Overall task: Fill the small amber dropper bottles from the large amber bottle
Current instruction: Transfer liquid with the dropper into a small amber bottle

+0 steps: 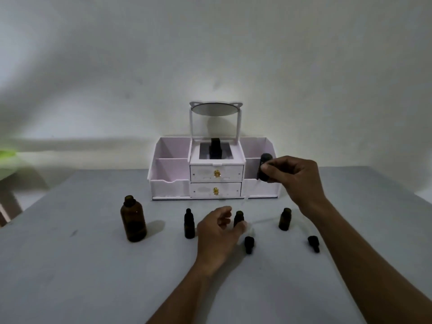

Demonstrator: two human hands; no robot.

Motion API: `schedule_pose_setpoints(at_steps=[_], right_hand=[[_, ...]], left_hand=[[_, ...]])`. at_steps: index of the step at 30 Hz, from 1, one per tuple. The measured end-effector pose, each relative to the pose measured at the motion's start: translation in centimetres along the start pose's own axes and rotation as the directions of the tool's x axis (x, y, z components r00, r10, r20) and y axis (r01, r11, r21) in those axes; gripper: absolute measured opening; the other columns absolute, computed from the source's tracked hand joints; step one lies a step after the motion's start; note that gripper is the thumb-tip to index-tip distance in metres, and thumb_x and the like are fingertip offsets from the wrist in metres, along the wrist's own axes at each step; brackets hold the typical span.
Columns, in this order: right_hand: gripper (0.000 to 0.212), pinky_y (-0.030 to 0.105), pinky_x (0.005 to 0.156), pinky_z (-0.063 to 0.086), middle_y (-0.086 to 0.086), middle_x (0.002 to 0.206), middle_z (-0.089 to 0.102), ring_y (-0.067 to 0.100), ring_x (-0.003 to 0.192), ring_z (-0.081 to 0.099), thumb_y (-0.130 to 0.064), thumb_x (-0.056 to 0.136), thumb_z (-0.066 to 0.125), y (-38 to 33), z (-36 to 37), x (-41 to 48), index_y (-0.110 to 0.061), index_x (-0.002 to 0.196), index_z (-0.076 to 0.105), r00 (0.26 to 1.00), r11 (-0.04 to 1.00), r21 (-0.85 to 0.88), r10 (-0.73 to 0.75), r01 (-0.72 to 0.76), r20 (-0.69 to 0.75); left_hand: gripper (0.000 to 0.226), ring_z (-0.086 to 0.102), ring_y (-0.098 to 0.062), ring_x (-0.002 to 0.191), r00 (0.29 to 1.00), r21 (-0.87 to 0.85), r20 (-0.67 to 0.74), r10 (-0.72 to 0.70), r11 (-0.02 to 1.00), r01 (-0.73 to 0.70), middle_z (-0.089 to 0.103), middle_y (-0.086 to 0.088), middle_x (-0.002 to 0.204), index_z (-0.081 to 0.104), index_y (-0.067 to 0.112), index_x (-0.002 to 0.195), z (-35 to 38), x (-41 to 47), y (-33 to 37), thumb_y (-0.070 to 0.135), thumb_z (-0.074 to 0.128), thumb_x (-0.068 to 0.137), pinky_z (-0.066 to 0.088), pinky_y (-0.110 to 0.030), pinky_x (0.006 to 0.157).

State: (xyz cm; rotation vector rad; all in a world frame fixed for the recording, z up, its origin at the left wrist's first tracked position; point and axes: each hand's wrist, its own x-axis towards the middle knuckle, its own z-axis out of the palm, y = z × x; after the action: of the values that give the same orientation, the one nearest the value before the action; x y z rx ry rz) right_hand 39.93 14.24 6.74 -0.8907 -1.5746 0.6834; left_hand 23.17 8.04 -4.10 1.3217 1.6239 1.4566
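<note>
The right hand is raised above the desk and is closed on the black rubber bulb of a large dropper, whose clear glass tube slants down toward the middle small dropper bottle. That open bottle is steadied by the left hand, fingers curled loosely around its side; whether it is firmly gripped cannot be told. A capped small bottle stands just to the left, an open one to the right, and two loose dropper caps lie in front. The large amber bottle, uncapped, stands well apart at the left. A pale organiser with drawers sits behind.

The tube tip is faint and appears not yet inside the narrow neck, so liquid could be released onto the desk if the bulb is squeezed early. The light bottle could be tipped if the tube strikes its rim, and the loose caps might be knocked by the left wrist.
</note>
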Motion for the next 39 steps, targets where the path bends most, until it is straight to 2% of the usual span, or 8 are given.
schedule_pose_setpoints(at_steps=[6,12,19,23,25,27,34,39], right_hand=[[0.014,0.038,0.078,0.063,-0.002,0.077,0.079,0.023,0.072,0.077,-0.012,0.078,0.082,1.5,-0.1,0.1,-0.025,0.080,0.077,1.000,1.000,0.001,0.016,-0.016,0.016],[0.013,0.044,0.085,0.062,0.009,0.087,0.078,0.025,0.079,0.077,-0.014,0.082,0.079,1.9,0.4,-0.2,-0.012,0.094,0.078,0.998,0.998,-0.056,0.043,-0.040,0.052],[0.013,0.043,0.087,0.061,0.007,0.087,0.078,0.022,0.078,0.076,-0.020,0.082,0.079,1.9,0.9,-0.1,-0.014,0.093,0.078,0.997,0.990,-0.141,0.032,-0.021,0.070],[0.010,0.023,0.079,0.059,0.002,0.081,0.078,0.017,0.073,0.076,-0.023,0.081,0.080,1.7,0.9,0.1,-0.017,0.088,0.079,0.996,0.985,-0.172,-0.013,0.028,0.089],[0.005,0.008,0.071,0.054,-0.003,0.077,0.077,0.012,0.070,0.075,-0.023,0.081,0.080,1.6,0.9,0.3,-0.021,0.085,0.078,0.995,0.981,-0.187,-0.031,0.049,0.097],[0.004,0.004,0.067,0.050,-0.005,0.076,0.076,0.008,0.068,0.073,-0.023,0.081,0.079,1.6,0.9,0.3,-0.023,0.083,0.076,0.994,0.979,-0.196,-0.038,0.058,0.103],[0.006,0.011,0.070,0.054,-0.006,0.073,0.075,0.009,0.066,0.072,-0.022,0.081,0.080,1.7,1.0,0.1,-0.025,0.079,0.076,0.992,0.970,-0.221,-0.078,0.099,0.103],[0.005,0.021,0.072,0.056,-0.001,0.074,0.075,0.011,0.066,0.071,-0.018,0.081,0.081,1.6,1.2,0.0,-0.021,0.079,0.076,0.990,0.968,-0.225,-0.083,0.106,0.109]], left_hand=[[0.060,0.060,0.000,0.097,1.000,0.034,0.023,0.018,0.999,-0.019,0.062,0.015,0.111,0.061,0.026,0.123,0.4,1.0,-0.3,0.032,0.085,0.068,0.044,-0.005,0.070],[0.057,0.065,-0.006,0.098,0.998,0.035,0.044,0.039,0.999,-0.041,0.069,0.008,0.110,0.065,0.023,0.120,0.4,1.1,-0.8,0.026,0.086,0.068,0.054,-0.020,0.088],[0.048,0.066,-0.004,0.095,0.997,0.085,0.039,0.071,0.994,-0.074,0.070,0.006,0.111,0.066,0.018,0.119,0.4,1.1,-0.8,0.015,0.082,0.074,0.047,-0.001,0.078],[0.044,0.066,-0.001,0.090,0.995,0.081,0.030,0.095,0.992,-0.097,0.071,0.006,0.106,0.068,0.017,0.115,0.4,1.0,-0.7,0.013,0.082,0.073,0.050,-0.007,0.084],[0.044,0.065,0.001,0.088,0.995,0.081,0.031,0.099,0.992,-0.101,0.071,0.005,0.105,0.069,0.017,0.115,0.4,1.0,-0.7,0.012,0.082,0.074,0.047,-0.001,0.079],[0.044,0.065,0.001,0.089,0.995,0.080,0.032,0.097,0.992,-0.100,0.071,0.005,0.106,0.068,0.016,0.116,0.4,1.1,-0.8,0.012,0.081,0.074,0.045,0.001,0.077],[0.043,0.068,-0.003,0.091,0.994,0.065,0.022,0.109,0.992,-0.110,0.073,0.004,0.105,0.069,0.016,0.114,0.5,1.1,-0.9,0.010,0.081,0.073,0.051,-0.010,0.084],[0.042,0.068,-0.002,0.091,0.992,0.082,0.031,0.122,0.989,-0.124,0.072,0.007,0.105,0.069,0.017,0.115,0.4,1.1,-1.0,0.013,0.081,0.074,0.050,-0.009,0.083]])
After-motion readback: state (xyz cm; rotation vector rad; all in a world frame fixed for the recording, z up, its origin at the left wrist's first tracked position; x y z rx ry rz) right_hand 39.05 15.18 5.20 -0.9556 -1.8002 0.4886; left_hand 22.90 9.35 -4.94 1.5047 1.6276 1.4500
